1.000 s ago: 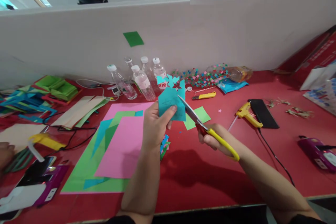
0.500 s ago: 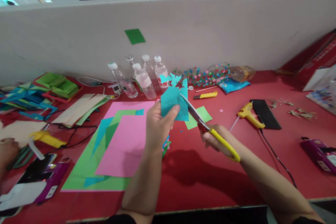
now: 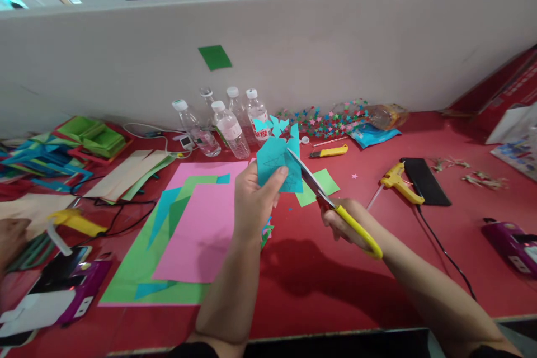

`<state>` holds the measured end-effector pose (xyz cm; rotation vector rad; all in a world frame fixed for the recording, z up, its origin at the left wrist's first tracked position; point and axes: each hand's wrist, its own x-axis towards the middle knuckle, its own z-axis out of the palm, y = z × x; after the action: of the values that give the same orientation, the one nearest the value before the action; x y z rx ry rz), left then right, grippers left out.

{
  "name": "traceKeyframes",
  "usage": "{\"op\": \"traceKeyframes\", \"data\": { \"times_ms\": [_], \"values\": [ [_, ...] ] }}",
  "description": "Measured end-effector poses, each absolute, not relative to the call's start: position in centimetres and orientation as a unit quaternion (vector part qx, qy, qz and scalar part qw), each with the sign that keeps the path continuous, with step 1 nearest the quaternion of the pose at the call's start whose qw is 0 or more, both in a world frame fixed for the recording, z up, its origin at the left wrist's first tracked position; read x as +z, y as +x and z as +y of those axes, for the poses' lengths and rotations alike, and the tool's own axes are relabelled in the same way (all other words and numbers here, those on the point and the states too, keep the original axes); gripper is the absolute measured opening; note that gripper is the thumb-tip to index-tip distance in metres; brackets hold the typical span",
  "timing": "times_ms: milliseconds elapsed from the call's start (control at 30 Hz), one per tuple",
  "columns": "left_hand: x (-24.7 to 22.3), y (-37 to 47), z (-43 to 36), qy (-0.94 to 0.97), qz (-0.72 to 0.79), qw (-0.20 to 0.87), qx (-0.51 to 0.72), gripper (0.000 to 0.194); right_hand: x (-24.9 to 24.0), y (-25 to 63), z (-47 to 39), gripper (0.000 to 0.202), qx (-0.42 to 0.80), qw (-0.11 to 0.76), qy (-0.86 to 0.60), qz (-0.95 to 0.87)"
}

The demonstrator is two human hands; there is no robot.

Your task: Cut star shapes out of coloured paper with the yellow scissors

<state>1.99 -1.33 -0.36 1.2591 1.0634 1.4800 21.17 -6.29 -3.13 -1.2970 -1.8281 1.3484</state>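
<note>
Our left forearm rises toward 1 o'clock; the left hand (image 3: 257, 196) pinches turquoise paper (image 3: 272, 148), thumb flat on the near face, other fingers mostly hidden behind. Our right forearm slants toward 10 o'clock, its hand (image 3: 344, 222) curled round the scissors (image 3: 309, 179). Paper sits mid-view, raised above the red table (image 3: 319, 274): star outlines drawn on it, top edge jagged. Steel blades overlap its 3 o'clock side; we cannot tell whether they bite. Yellow handle loops smooth. Matte pink sheet (image 3: 199, 229) at 8 o'clock; clear bottles (image 3: 230, 126) at 10.
</note>
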Motion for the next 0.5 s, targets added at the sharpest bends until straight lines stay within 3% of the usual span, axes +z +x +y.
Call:
{"op": "traceKeyframes", "data": {
  "times_ms": [500],
  "values": [
    [0.09, 2.31, -1.54, 0.490, 0.417, 0.464, 0.609, 0.016, -2.76, 20.57, -6.62, 0.045, 0.472, 0.288, -0.489, -0.675]
  ]
}}
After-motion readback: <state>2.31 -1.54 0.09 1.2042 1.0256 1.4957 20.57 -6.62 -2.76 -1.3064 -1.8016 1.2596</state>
